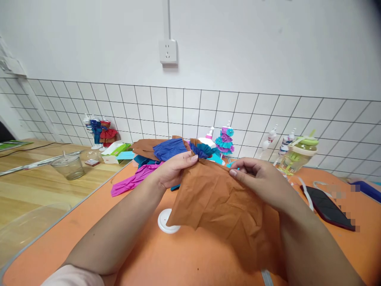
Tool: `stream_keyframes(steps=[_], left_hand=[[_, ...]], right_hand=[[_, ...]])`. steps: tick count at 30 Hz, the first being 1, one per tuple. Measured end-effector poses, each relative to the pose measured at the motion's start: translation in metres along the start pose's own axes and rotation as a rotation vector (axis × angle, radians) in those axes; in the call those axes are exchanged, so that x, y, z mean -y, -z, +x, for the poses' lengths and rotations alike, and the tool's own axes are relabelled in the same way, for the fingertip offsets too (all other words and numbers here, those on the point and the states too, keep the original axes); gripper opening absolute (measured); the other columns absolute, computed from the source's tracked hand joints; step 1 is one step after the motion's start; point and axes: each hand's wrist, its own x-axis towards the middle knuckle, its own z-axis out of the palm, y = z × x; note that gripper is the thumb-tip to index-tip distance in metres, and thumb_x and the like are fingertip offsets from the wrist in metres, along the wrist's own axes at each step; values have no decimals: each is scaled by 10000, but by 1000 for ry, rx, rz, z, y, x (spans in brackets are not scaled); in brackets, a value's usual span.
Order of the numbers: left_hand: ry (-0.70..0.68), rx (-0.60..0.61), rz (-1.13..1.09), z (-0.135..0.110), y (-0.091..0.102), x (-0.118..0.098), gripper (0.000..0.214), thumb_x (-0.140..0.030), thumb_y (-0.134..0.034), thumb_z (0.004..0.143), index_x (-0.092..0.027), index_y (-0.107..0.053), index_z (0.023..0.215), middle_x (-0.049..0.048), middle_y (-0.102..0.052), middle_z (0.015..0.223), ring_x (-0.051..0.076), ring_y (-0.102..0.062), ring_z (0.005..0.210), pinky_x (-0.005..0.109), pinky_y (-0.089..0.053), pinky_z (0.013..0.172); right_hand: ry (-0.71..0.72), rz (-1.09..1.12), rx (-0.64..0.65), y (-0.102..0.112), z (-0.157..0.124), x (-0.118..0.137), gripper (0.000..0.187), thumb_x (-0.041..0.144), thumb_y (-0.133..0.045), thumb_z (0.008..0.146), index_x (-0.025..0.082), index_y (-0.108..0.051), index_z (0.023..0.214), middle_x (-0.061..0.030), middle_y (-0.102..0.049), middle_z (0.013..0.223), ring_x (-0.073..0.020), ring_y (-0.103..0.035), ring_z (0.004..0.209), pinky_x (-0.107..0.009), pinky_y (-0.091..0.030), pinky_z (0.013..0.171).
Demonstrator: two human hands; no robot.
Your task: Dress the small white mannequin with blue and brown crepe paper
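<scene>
A wide sheet of brown crepe paper (220,194) hangs between my two hands over the orange table. My left hand (180,167) pinches its gathered upper left corner, where a bunched blue crepe paper piece (201,151) shows just above the fingertips. What else sits inside that bunch is hidden. Further along the top edge, my right hand (253,174) is closed, with thumb and forefinger gripping the brown paper. Partly under the sheet's left corner, a white round disc (167,221) lies on the table.
Blue crepe paper (169,150) and pink crepe paper (135,180) lie in a pile behind my left hand. A purple and teal ruffled figure (225,141) stands by the wall. On the right are a lidded cup (300,155) and a phone (330,208); a plastic cup (68,166) is left.
</scene>
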Motion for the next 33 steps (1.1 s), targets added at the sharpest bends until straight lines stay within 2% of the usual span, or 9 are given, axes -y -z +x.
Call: stream_keyframes(steps=[6, 10, 12, 16, 19, 23, 26, 28, 33], left_hand=[[-14, -105, 91, -1, 3, -7, 263, -339, -733, 786, -121, -678, 922, 85, -709, 873, 183, -665, 804, 291, -500, 784], [-7, -122, 136, -1, -3, -10, 291, -332, -740, 776, -104, -683, 948, 100, -711, 874, 194, -667, 801, 307, -504, 792], [-17, -130, 152, -2, -8, -10, 274, -329, -726, 793, -103, -684, 941, 99, -715, 858, 189, -669, 783, 293, -502, 765], [-19, -35, 182, -7, -22, -10, 221, -249, -697, 826, -131, -676, 1012, 85, -721, 900, 199, -674, 857, 310, -500, 816], [10, 55, 173, -10, -29, -8, 236, -147, -683, 821, -179, -667, 1054, 38, -715, 841, 191, -671, 893, 326, -490, 874], [43, -8, 227, -10, -26, -3, 391, -126, -704, 796, -246, -623, 1160, 10, -721, 911, 192, -670, 930, 340, -481, 898], [31, -100, 392, -8, -20, 1, 516, -172, -747, 763, -234, -585, 1249, 58, -694, 1137, 248, -630, 1077, 352, -473, 914], [45, -129, 427, -5, -18, 2, 498, -186, -754, 753, -198, -608, 1229, 84, -692, 1158, 267, -637, 1070, 354, -482, 896], [174, -88, 145, 2, -18, 7, 294, -163, -708, 766, -98, -706, 1053, 146, -734, 1028, 258, -686, 960, 359, -491, 886]], right_hand=[[59, 33, -23, 6, -9, 15, 189, 413, -619, 836, 232, -671, 834, 15, -601, 684, -128, -532, 619, -233, -390, 539], [129, -11, 82, 12, -13, 13, 192, 420, -616, 837, 238, -669, 808, -10, -653, 772, -160, -580, 683, -257, -438, 572], [115, -117, 76, 14, -13, 9, 186, 402, -628, 826, 267, -683, 941, -25, -695, 961, -201, -630, 818, -291, -485, 654], [104, -103, -23, 4, -7, 3, 615, 456, -648, 815, 343, -462, 1391, -25, -527, 1421, -273, -515, 1254, -386, -466, 953], [119, 51, -52, -15, 0, 6, 398, 514, -565, 868, 260, -649, 1162, -49, -674, 1215, -244, -603, 1138, -362, -475, 937], [118, 35, -135, -33, 4, 15, 201, 402, -618, 836, 214, -690, 834, -18, -724, 844, -196, -652, 834, -296, -486, 736], [155, -41, -168, -36, 3, 17, 129, 304, -605, 837, 211, -680, 788, 0, -695, 742, -165, -613, 718, -266, -438, 648], [194, -111, -163, -36, 3, 16, 110, 268, -601, 836, 219, -686, 785, 8, -691, 727, -155, -594, 685, -256, -408, 623], [209, -181, -172, -37, 5, 9, 113, 274, -593, 842, 229, -697, 835, 15, -683, 709, -145, -573, 645, -245, -373, 592]])
